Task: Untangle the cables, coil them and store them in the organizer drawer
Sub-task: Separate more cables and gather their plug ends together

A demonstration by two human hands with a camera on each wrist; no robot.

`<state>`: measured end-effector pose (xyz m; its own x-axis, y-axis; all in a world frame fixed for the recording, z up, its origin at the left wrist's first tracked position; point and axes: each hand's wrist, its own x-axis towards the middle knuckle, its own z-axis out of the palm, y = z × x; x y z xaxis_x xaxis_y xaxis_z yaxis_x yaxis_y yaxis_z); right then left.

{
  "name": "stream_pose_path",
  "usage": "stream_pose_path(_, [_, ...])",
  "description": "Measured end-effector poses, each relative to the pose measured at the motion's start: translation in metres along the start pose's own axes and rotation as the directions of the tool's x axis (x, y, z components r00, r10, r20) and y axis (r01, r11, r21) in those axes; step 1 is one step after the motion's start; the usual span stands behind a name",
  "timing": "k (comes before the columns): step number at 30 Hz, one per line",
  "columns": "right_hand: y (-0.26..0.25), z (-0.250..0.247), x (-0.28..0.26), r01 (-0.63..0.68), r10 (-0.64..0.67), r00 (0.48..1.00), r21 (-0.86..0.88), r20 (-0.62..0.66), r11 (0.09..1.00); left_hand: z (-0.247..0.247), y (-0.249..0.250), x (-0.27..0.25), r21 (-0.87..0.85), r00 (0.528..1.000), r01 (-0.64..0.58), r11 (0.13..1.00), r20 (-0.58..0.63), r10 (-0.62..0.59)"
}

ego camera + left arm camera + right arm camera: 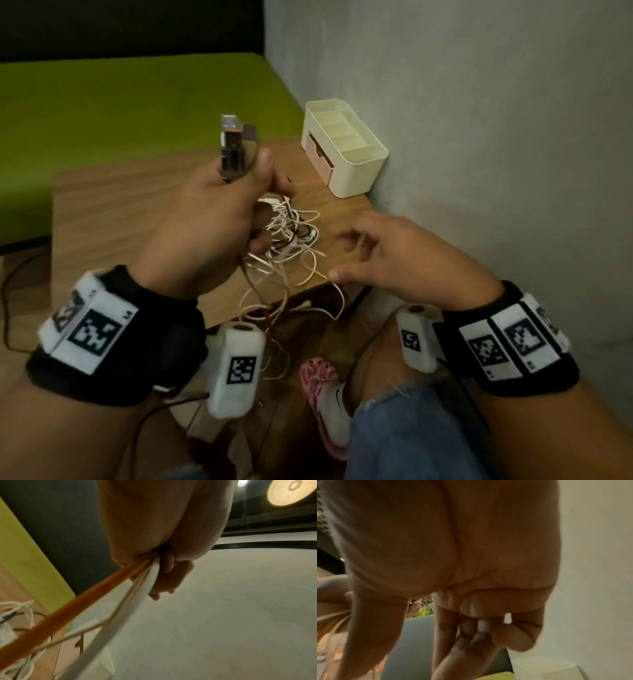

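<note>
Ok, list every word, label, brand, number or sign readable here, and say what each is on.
No words or numbers are readable.
White sock: a swoosh logo, no lettering.
Left wristband and right wristband: black-and-white square code markers; the small print beside them is too blurred to read.
White wrist camera housings: code markers only.
USB plugs in the left hand: no marking legible.

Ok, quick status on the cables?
Left hand grips plug ends. Right hand open, empty. Cables tangled on table. Organizer drawer ajar.
</note>
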<state>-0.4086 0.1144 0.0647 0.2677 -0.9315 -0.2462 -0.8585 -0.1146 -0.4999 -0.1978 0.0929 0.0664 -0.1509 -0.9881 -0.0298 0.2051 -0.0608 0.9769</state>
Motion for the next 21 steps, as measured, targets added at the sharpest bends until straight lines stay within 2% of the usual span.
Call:
stream_pose_path(1, [-0.007,0.000,-0.002,0.049,-0.049,0.999,0.125,-0.009,0.991,0.006,-0.001,-0.005,-0.066,1.000,0.013,0.998,0.025,-0.011])
stream_pose_path(3, [-0.020,0.011,-0.004,0.098,-0.146,0.986,0.411,0.086,0.906,0.017,-0.002,-0.013,-0.235,0.997,0.046,0.971,0.076,-0.029])
stream_pose_path(6, [-0.029,0.035,-0.003,0.053,-0.245,0.934,0.578,0.260,0.814,0.018,-0.001,-0.015,-0.372,0.996,0.017,0.928,0.086,0.017])
stream_pose_path(8, [-0.031,0.044,-0.005,-0.003,-0.302,0.884,0.651,0.356,0.759,0.008,-0.001,-0.011,-0.366,0.997,-0.002,0.931,0.068,0.029])
stream_pose_path(10, [-0.030,0.047,-0.007,-0.125,-0.354,0.821,0.747,0.447,0.653,-0.008,-0.007,-0.007,-0.316,0.998,0.041,0.948,0.060,-0.023])
stream_pose_path(11, [-0.031,0.046,-0.007,-0.174,-0.360,0.800,0.760,0.480,0.627,-0.016,-0.012,-0.004,-0.264,0.997,0.073,0.962,0.058,-0.059])
stream_pose_path(12, [-0.032,0.046,-0.004,-0.184,-0.339,0.803,0.745,0.490,0.642,-0.025,-0.018,-0.002,-0.188,0.994,0.102,0.977,0.051,-0.094])
stream_pose_path(13, [-0.031,0.047,0.002,-0.139,-0.292,0.832,0.687,0.472,0.713,-0.032,-0.024,0.001,-0.097,0.991,0.128,0.987,0.041,-0.125])
stream_pose_path(15, [-0.026,0.047,0.019,0.011,-0.186,0.915,0.439,0.357,0.898,-0.046,-0.038,0.008,0.069,0.986,0.164,0.984,0.003,-0.165])
stream_pose_path(16, [-0.024,0.047,0.029,0.043,-0.144,0.949,0.339,0.281,0.940,-0.052,-0.045,0.013,0.139,0.985,0.174,0.975,-0.017,-0.174])
stream_pose_path(18, [-0.023,0.045,0.049,0.067,-0.106,0.990,0.342,0.097,0.937,-0.062,-0.059,0.021,0.263,0.983,0.186,0.947,-0.035,-0.183])
stream_pose_path(20, [-0.025,0.045,0.072,0.115,-0.107,0.993,0.455,-0.042,0.883,-0.066,-0.074,0.028,0.327,0.982,0.180,0.928,-0.004,-0.189])
stream_pose_path(21, [-0.028,0.046,0.084,0.138,-0.118,0.990,0.468,-0.072,0.873,-0.065,-0.081,0.032,0.356,0.981,0.176,0.918,0.010,-0.192])
